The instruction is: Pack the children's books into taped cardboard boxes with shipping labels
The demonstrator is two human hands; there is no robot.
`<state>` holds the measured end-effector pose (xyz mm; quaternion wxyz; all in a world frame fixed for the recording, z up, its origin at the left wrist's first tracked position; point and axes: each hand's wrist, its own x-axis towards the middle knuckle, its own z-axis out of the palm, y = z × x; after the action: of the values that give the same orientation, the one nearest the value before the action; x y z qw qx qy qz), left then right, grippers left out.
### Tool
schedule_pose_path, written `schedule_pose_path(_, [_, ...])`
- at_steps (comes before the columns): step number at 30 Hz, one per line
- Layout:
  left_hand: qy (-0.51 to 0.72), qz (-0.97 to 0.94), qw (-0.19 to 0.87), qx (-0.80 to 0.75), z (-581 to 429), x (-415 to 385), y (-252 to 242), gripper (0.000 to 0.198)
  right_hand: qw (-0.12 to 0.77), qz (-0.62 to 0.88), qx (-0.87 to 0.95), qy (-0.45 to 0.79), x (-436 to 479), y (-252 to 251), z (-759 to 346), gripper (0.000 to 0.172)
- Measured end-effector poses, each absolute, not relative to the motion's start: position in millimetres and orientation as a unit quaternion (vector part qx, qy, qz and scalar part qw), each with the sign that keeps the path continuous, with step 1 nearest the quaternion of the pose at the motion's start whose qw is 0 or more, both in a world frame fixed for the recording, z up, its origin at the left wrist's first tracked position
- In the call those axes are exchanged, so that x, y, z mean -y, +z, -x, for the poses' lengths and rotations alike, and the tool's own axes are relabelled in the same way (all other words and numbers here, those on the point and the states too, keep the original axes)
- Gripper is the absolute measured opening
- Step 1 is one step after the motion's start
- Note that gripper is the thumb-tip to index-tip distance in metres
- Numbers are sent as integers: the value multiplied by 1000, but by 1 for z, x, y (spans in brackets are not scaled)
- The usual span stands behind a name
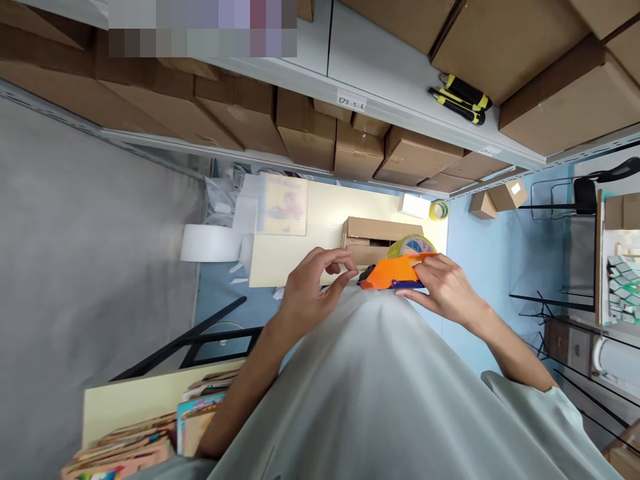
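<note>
My right hand [447, 290] grips an orange tape dispenser [393, 272] with a roll of tape on it, held in front of my chest. My left hand [311, 288] is just left of the dispenser's tip. Its thumb and fingers are pinched together, apparently on the tape's end, which is too thin to make out. Below both hands lies a small stack of flat cardboard boxes [377, 240] on a pale yellow table [300, 257]. My light shirt hides the near edge of that table.
Metal shelves hold several brown cartons [305, 130], and two yellow-black utility knives [460, 99] lie on the upper shelf. A white roll [207, 243], a picture book [283, 205], a white box [414, 205] and a tape roll [439, 210] are around the table. Books [150, 440] lie bottom left.
</note>
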<state>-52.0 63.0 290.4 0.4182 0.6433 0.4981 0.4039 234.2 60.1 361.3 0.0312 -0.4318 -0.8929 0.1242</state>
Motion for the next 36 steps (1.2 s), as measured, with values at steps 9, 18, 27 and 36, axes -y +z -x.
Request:
schedule_pose_path(9, [362,-562,521,-531,87,-85,261,41,-70,515,832,192,-67,376,-255,49])
schedule_pose_path(18, [283,-424,687,-518,97,-127,208,72,-159,580,677,423,-130,388,-254,55])
schedule_pose_path(27, [277,-349,729,-519,88,-139,176,71,-224,578,615,486,-168,373,-248,71])
schedule_pose_path(36, [261,-318,740,-532,75,-145,133,75,-257,576,611,478,-177,335,-251,70])
